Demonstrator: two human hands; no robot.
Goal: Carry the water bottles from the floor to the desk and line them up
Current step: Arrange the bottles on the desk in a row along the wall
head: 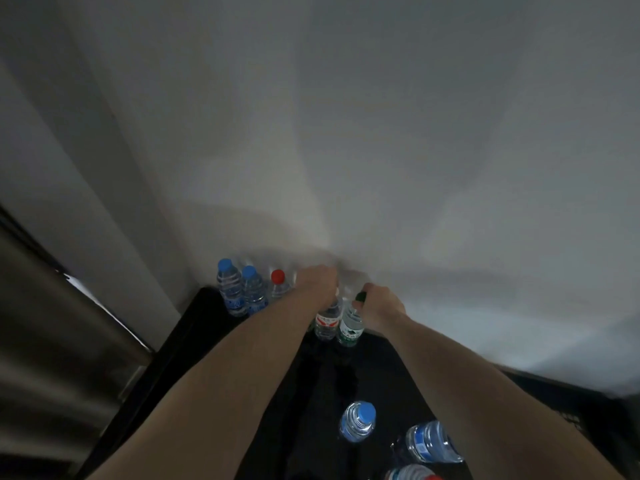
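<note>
My left hand [317, 284] grips the top of a clear bottle with a red-and-white label [326, 322]. My right hand [381, 306] grips the neck of a green-capped, green-labelled bottle [350, 325] beside it. Both bottles are at the back of the black desk [194, 327], near the white wall. To their left, two blue-capped bottles [229, 289] [254, 289] and a red-capped bottle [278, 284] stand in a row. Nearer to me, one blue-capped bottle [358, 420] stands upright and another [433, 441] lies on its side. A third bottle [410, 472] shows at the bottom edge.
A white wall [381, 133] rises right behind the desk. At the left, a grey-brown panel [52, 341] borders the desk's left edge. The frame is dim and blurred by motion.
</note>
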